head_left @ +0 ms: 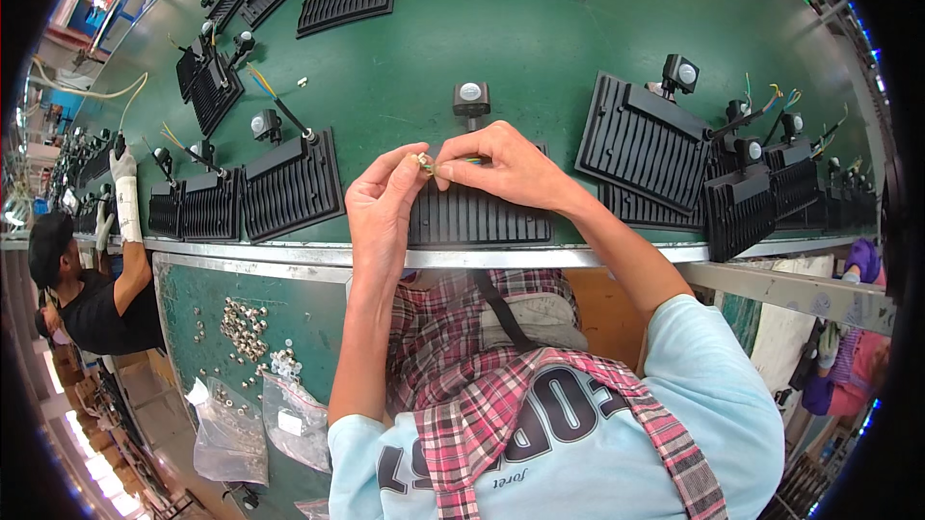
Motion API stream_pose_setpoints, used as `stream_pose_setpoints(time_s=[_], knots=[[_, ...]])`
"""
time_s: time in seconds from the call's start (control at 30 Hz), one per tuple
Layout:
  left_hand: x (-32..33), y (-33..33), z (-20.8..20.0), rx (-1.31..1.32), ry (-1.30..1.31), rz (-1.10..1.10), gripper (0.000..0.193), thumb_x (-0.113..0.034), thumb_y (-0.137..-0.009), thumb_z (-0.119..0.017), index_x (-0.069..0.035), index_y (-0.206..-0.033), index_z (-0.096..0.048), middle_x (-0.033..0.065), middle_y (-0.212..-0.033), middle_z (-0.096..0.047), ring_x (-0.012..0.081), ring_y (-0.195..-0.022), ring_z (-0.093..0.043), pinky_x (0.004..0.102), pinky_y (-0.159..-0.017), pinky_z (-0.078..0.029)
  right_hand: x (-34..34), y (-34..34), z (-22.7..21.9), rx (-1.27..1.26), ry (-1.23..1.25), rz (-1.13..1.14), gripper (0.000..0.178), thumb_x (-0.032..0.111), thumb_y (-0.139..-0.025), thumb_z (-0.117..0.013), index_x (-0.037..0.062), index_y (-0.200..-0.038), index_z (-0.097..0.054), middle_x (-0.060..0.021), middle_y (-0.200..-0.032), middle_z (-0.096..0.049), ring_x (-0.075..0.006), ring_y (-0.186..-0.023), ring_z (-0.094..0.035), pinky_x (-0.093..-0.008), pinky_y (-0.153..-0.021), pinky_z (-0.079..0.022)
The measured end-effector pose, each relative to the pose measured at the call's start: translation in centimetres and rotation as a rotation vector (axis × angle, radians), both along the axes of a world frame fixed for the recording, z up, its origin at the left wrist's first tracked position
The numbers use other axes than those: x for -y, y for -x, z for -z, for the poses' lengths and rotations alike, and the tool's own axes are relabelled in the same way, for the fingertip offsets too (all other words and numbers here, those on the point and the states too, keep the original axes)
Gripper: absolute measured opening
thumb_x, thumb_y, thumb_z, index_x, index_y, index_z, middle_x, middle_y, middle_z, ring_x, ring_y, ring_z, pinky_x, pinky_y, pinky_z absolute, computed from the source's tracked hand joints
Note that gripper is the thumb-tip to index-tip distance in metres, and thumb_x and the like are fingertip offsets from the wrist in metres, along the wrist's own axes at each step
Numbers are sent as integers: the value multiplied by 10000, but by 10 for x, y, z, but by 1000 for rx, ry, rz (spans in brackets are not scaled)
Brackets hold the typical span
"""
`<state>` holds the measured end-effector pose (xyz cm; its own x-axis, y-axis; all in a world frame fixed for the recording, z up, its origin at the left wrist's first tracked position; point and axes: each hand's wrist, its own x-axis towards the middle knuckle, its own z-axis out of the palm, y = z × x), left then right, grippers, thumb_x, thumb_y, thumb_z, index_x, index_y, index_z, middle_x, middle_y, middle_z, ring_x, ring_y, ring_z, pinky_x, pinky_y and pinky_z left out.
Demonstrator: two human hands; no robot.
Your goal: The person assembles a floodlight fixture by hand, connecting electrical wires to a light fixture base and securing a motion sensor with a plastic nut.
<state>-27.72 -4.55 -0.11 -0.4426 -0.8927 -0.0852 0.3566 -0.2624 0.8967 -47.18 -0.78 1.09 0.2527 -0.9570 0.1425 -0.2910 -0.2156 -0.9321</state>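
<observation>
In front of me lies a black ribbed floodlight housing (482,220) with a motion sensor (470,96) standing at its far side. Above its left part my left hand (378,200) pinches a small pale connector piece (424,162) between thumb and fingertips. Closed beside it, my right hand (509,165) grips thin coloured wires (472,161), yellow and blue among them. The fingertips of both hands almost meet, and they hide where the wires reach the small piece.
More floodlights stand left (292,183) and right (644,139) on the green table (405,53), wires sticking up. A lower table holds small metal fittings (243,327) and plastic bags (229,433). A co-worker (92,279) works at the left; another person (853,356) is at the right.
</observation>
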Motion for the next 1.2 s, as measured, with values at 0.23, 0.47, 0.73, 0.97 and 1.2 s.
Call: stream_pose_setpoints(time_s=[0.23,0.47,0.73,0.97,1.2], knots=[[0,0,-1,31,-3,-14,245,-108,-966,-629,78,-1127,-638,115,-988,-692,155,-892,-667,291,-881,-543,1,-5,5,52,76,123,235,242,-901,-595,43,-898,-721,-75,-715,-684,-173,-592,-590,-315,-587,-450],[-2,8,-6,50,0,-25,241,-100,-954,-642,78,-1116,-639,121,-979,-695,160,-887,-671,309,-887,-544,2,-10,14,-24,274,242,186,197,-908,-591,46,-897,-699,-119,-698,-674,-285,-581,-606,-369,-576,-464],[-5,19,-9,218,127,-78,217,-88,-939,-652,54,-1103,-657,82,-950,-702,116,-866,-657,256,-839,-516,-2,-10,6,60,219,233,197,153,-934,-552,-2,-1036,-618,-145,-757,-644,-293,-673,-618,-385,-651,-472],[-6,38,-2,119,174,-15,232,-123,-938,-674,19,-1118,-638,72,-986,-682,115,-933,-643,253,-827,-511,-1,4,-2,167,187,247,233,111,-949,-543,-33,-1117,-616,-112,-852,-627,-202,-801,-588,-324,-781,-466],[10,28,1,473,335,-20,309,-159,-945,-651,32,-1185,-614,101,-1064,-676,140,-982,-629,285,-916,-485,-14,55,-34,-191,297,356,194,150,-897,-648,14,-1009,-729,-119,-905,-667,-213,-794,-617,-320,-732,-482]])
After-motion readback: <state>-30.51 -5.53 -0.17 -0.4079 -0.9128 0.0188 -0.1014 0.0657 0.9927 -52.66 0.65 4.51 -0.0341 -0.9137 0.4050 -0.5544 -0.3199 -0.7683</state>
